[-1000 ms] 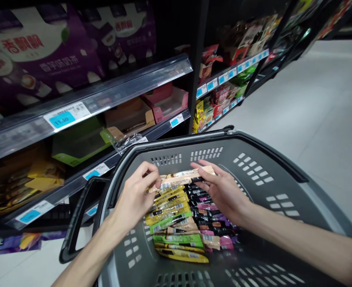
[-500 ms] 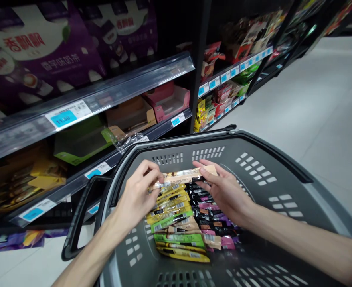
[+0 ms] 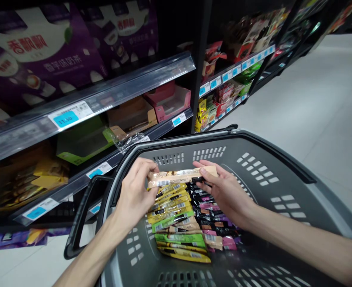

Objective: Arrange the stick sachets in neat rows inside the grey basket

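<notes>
Above the heap in a grey shopping basket (image 3: 286, 187), a beige stick packet (image 3: 176, 177) with a barcode is stretched between both hands. My left hand (image 3: 137, 187) is closed on its left end with fingers and thumb. At the other end, my right hand (image 3: 220, 187) pinches it between thumb and fingers, palm turned inward. Below lie several yellow stick packets (image 3: 171, 207), green stick packets (image 3: 180, 239) and, to the right, black and purple stick packets (image 3: 210, 211). Whether the beige piece is one packet or more, I cannot tell.
Left of the basket, a dark shelf (image 3: 152, 87) holds purple drink cartons (image 3: 53, 52) above, and an open green box (image 3: 80, 139) and a pink box (image 3: 170, 101) below. The basket's black handle (image 3: 74, 235) sticks out left. Pale floor (image 3: 331, 107) stretches along the right.
My left hand has shifted slightly left along the beige packet, baring more of its left end and barcode. My right hand has stayed nearly in place. The view has moved a little.
</notes>
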### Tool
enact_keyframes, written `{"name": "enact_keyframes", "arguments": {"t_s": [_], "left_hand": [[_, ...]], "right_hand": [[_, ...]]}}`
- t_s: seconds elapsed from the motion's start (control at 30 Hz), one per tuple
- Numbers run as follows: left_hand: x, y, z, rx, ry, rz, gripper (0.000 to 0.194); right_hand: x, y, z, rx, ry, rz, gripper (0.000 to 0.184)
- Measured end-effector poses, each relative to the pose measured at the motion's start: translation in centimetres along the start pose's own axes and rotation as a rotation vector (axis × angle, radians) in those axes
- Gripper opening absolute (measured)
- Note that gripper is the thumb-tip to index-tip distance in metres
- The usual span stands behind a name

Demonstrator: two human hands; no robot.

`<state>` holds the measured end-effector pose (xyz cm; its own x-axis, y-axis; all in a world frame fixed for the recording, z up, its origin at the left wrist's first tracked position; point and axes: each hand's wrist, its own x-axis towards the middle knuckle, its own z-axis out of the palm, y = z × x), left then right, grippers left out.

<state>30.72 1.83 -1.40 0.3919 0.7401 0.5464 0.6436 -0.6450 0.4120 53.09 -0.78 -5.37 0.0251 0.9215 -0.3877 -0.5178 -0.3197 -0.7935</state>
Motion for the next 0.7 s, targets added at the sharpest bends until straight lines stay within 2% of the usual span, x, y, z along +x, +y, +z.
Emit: {"name": "enact_keyframes", "arguments": {"t_s": [0.2, 0.3, 0.4, 0.5, 0.63, 0.7], "left_hand": [[-0.2, 0.1, -0.3, -0.05, -0.124, 0.016, 0.042], [-0.4, 0.2, -0.3, -0.066, -0.138, -0.03, 0.032], [-0.3, 0.5, -0.3, -0.067, -0.121, -0.142, 0.02], [-0.1, 0.6, -0.6, -0.092, -0.135, -0.289, 0.013], [0.0, 0.4, -1.1, -0.228, -0.199, -0.482, 0.019], [0.1, 0.4, -1.2, -0.29, -0.228, -0.525, 0.021]], "right_hand": [[0.1, 0.1, -0.2, -0.023, 0.035, 0.049, 0.027], [0.1, -0.1, -0.1, -0.022, 0.055, 0.109, 0.03], [-0.1, -0.4, 0.3, 0.037, 0.009, 0.129, 0.027], [-0.3, -0.5, 0.4, 0.042, -0.033, 0.091, 0.025], [-0.2, -0.2, 0.0, -0.053, -0.027, 0.026, 0.024], [-0.2, -0.2, 0.0, -0.1, 0.005, 0.021, 0.026]]}}
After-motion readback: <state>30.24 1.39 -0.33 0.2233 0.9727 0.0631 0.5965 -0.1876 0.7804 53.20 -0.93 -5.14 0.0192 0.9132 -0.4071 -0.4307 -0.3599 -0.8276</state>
